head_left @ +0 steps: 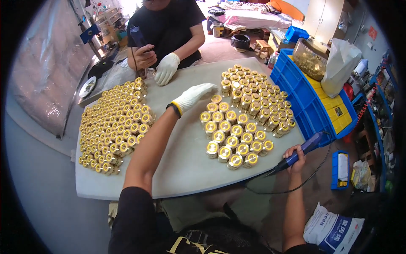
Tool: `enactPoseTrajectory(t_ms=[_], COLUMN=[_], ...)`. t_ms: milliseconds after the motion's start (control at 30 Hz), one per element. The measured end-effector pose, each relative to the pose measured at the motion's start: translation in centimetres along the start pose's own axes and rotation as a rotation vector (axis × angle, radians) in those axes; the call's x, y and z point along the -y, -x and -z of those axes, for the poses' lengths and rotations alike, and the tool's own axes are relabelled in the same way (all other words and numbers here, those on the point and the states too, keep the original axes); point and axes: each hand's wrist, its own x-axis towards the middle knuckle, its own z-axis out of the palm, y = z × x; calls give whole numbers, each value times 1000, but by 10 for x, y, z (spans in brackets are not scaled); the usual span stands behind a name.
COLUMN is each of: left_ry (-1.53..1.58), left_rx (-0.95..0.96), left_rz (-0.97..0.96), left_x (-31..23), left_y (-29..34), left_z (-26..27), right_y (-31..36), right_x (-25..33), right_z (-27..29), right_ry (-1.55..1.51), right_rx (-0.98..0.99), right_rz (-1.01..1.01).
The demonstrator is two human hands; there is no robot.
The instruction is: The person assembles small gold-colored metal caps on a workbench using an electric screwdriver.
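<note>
My left hand, in a white work glove, reaches out over the grey table, fingers stretched flat and holding nothing, just left of a cluster of round brass parts. My right hand, bare, grips a blue corded power tool at the table's right edge, its dark tip pointing down toward the table corner. A second, larger spread of brass parts covers the table's left side.
Across the table a person in a black shirt holds a blue tool in a bare hand and rests a gloved hand on the table. Blue crates with yellow boxes stand at right. A white printed sack lies on the floor.
</note>
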Motion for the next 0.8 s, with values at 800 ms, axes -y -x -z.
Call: enactPoseTrajectory(t_ms=[800], left_ry=[133], left_rx=[36], left_rz=[-37], left_x=[20], left_y=[141], left_z=[-42], right_y=[3], right_x=[7], right_z=[-2], right_ry=[-38], right_rx=[-20], right_rz=[-1])
